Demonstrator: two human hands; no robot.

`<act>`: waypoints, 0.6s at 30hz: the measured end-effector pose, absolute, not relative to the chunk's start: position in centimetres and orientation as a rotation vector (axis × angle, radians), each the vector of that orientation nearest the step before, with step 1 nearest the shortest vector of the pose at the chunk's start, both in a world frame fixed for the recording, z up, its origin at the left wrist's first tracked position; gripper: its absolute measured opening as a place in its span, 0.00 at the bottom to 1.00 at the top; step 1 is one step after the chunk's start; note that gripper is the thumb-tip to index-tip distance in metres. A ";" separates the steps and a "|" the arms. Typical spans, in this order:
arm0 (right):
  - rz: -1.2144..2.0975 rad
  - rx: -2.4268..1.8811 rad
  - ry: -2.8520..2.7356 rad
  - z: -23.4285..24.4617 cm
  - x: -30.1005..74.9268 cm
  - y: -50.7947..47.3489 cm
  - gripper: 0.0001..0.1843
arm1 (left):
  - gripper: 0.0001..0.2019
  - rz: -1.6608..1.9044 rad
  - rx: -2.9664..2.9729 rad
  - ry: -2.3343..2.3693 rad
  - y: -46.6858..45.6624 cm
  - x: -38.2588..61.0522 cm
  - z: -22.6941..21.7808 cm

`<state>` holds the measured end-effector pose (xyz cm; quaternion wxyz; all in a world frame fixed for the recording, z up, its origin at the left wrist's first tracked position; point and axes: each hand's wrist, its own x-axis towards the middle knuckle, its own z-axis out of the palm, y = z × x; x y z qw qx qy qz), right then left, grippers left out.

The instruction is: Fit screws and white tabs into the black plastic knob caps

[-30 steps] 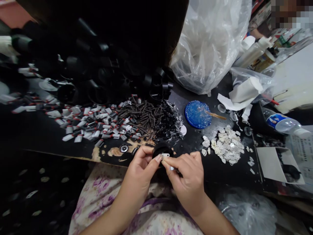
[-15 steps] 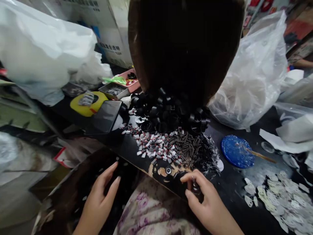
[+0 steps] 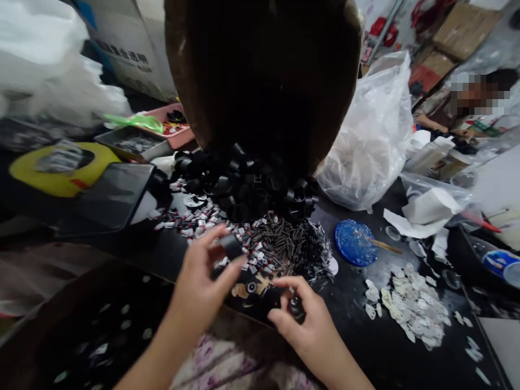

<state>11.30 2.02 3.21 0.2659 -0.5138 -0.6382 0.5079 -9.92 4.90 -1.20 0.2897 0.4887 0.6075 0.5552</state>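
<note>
My left hand is raised over the table's front edge, fingers pinched round a small black cylindrical part. My right hand rests at the table edge, fingers curled around a small dark part that I cannot make out clearly. Just beyond both hands lie a heap of dark springs, a spread of small white and red pieces and a pile of black ring-shaped parts.
A blue lid with a stick and a heap of small white flat pieces lie to the right. A clear plastic bag stands behind. Trays sit at left. Another person works at far right. A dark box is at lower left.
The view swung left. My left hand went down toward the dark box at lower left, then came back up holding a black part. My right hand stayed at the table edge.
</note>
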 end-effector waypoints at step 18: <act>0.338 -1.725 -2.493 2.4 8.8 8.0 0.07 | 0.13 1.318 0.211 1.056 2.7 -6.0 -1.0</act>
